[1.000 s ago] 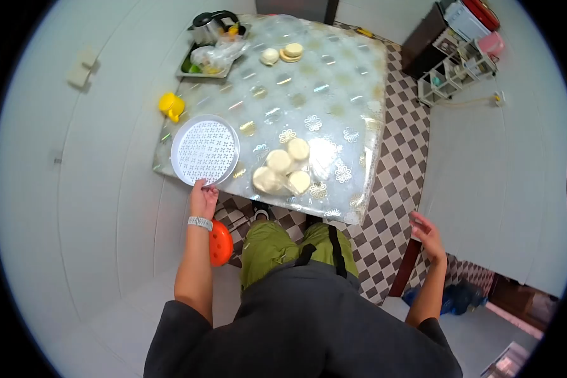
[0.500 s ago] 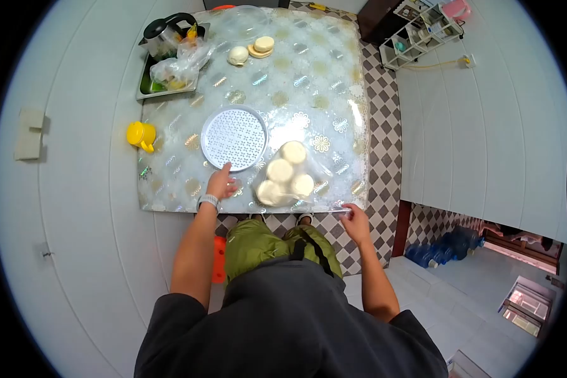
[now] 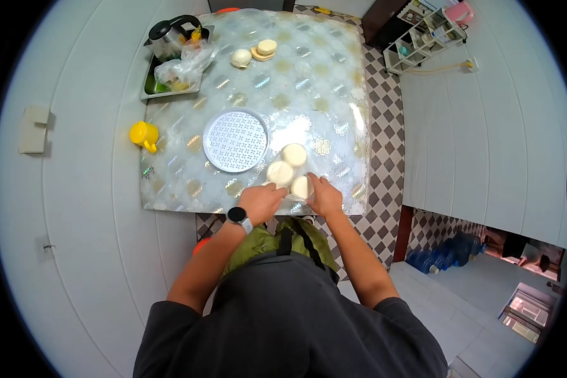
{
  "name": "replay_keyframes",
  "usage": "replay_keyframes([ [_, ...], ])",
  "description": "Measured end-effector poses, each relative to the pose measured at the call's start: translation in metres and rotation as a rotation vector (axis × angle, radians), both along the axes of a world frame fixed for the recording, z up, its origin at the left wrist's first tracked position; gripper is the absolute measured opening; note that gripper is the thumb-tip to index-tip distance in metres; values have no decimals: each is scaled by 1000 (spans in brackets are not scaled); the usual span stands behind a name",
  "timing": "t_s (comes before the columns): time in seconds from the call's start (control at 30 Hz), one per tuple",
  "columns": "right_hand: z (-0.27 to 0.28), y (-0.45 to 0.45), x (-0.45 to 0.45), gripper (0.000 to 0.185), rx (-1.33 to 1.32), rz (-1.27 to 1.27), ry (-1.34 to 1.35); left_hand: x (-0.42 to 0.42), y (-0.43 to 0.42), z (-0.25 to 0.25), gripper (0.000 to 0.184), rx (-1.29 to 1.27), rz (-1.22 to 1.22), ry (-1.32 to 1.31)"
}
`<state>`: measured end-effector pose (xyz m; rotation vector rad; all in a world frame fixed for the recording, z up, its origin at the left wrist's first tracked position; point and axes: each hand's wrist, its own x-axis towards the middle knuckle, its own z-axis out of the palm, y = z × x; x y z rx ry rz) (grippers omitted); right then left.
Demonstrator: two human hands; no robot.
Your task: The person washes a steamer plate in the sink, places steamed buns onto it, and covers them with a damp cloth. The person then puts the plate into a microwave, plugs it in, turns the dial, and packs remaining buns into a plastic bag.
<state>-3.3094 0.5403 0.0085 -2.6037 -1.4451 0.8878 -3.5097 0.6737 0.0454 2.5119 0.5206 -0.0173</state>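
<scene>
Several pale, round, flat-topped buns (image 3: 279,172) lie in a clear plastic bag (image 3: 307,165) near the table's front edge. My left hand (image 3: 263,200), with a watch on its wrist, is closed on the bag's near left side and hides one bun there. On the near right side, my right hand (image 3: 326,196) has its fingers closed on the bag beside another bun (image 3: 300,187). Just left of the bag, a round white tray with a perforated pattern (image 3: 235,140) lies flat with nothing on it.
A yellow mug (image 3: 144,136) stands at the table's left edge. Behind it, a metal tray (image 3: 170,94) holds an electric kettle (image 3: 167,39) and a plastic bag of produce. Farther back are an onion-like white ball (image 3: 240,58) and two stacked round pieces (image 3: 266,49).
My left hand has left the white tray's near rim and moved right to the bag. My right hand has come in from the table's front right edge to the bag's right side.
</scene>
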Motion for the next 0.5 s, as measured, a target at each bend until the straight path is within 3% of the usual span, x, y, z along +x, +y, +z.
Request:
replay_keyframes([
  [0.27, -22, 1, -7, 73, 100, 143, -72, -37, 2, 6, 14, -33, 227, -79],
  [0.5, 28, 8, 0, 70, 9, 68, 35, -53, 7, 2, 11, -12, 382, -179],
])
